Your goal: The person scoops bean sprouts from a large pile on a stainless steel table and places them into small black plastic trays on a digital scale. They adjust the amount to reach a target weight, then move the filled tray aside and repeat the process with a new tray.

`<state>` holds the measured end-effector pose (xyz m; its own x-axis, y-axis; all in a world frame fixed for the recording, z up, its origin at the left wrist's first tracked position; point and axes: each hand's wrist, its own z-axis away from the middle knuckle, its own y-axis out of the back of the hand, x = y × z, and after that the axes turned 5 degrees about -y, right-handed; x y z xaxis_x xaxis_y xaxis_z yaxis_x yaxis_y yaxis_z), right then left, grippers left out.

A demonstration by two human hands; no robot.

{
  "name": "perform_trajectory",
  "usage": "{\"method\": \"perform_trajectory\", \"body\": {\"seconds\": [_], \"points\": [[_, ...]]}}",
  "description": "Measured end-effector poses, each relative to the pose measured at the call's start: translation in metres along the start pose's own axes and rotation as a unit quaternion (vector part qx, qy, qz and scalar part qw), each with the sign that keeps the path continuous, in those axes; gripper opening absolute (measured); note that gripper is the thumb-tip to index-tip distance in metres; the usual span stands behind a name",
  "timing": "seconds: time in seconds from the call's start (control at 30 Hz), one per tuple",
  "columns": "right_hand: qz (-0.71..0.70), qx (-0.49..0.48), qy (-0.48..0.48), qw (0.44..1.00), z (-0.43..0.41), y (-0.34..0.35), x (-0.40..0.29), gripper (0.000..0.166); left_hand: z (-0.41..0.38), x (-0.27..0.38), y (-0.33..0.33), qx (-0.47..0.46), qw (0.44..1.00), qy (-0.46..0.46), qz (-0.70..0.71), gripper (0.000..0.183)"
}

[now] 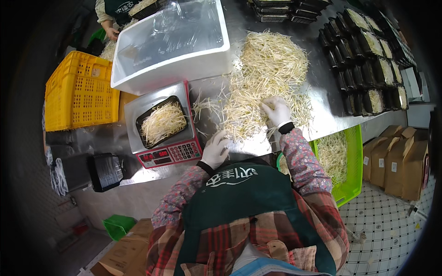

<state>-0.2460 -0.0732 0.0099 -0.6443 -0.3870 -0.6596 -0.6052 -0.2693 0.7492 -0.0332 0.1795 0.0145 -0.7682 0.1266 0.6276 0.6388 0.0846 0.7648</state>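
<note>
A large pile of bean sprouts [272, 65] lies loose on the metal table. At the pile's near right part is my right hand [277, 112], in a white glove, its fingertips touching the sprouts; whether they grip any is unclear. My left hand [214, 150], also gloved, rests between the scale's corner and the pile, fingers apart and holding nothing visible. Left of it stands a digital scale [188, 138] with a red frame and steel platform. On the platform sits a black plastic tray [139, 125] filled with sprouts [164, 122]. Stray sprouts [205, 106] lie between scale and pile.
A white foam box [172, 70] and yellow crate [88, 93] stand beyond the scale. Black empty trays [105, 172] are stacked left. Filled trays [373, 69] are piled right. A green crate [355, 165] holds sprouts below the table edge. A co-worker's hand [112, 33] is at upper left.
</note>
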Motion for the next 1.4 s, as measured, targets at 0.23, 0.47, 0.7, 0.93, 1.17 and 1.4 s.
{"method": "perform_trajectory", "body": {"seconds": [0.23, 0.47, 0.7, 0.93, 1.17, 1.4], "points": [[0.04, 0.003, 0.005, 0.999, -0.027, -0.032, -0.016, 0.02, -0.022, 0.012, 0.0, 0.023, 1.0, -0.008, 0.018, 0.042], [-0.069, 0.024, -0.056, 0.996, -0.045, -0.01, 0.008, 0.018, -0.004, 0.007, 0.0, 0.059, 0.998, 0.017, 0.019, 0.038], [0.049, -0.161, 0.086, 0.982, -0.017, -0.025, -0.025, 0.017, 0.003, 0.003, -0.002, 0.046, 0.998, 0.031, 0.031, 0.034], [-0.008, 0.043, 0.01, 0.999, -0.01, 0.015, -0.001, 0.021, 0.018, -0.002, -0.002, 0.007, 0.998, 0.039, 0.038, 0.033], [-0.013, -0.111, 0.063, 0.992, 0.036, -0.026, -0.053, 0.018, 0.001, 0.008, -0.001, -0.037, 0.999, 0.025, 0.0, 0.042], [0.096, -0.159, 0.122, 0.975, 0.028, -0.083, -0.074, 0.016, -0.015, 0.019, -0.008, -0.122, 0.989, -0.008, -0.082, 0.055]]}}
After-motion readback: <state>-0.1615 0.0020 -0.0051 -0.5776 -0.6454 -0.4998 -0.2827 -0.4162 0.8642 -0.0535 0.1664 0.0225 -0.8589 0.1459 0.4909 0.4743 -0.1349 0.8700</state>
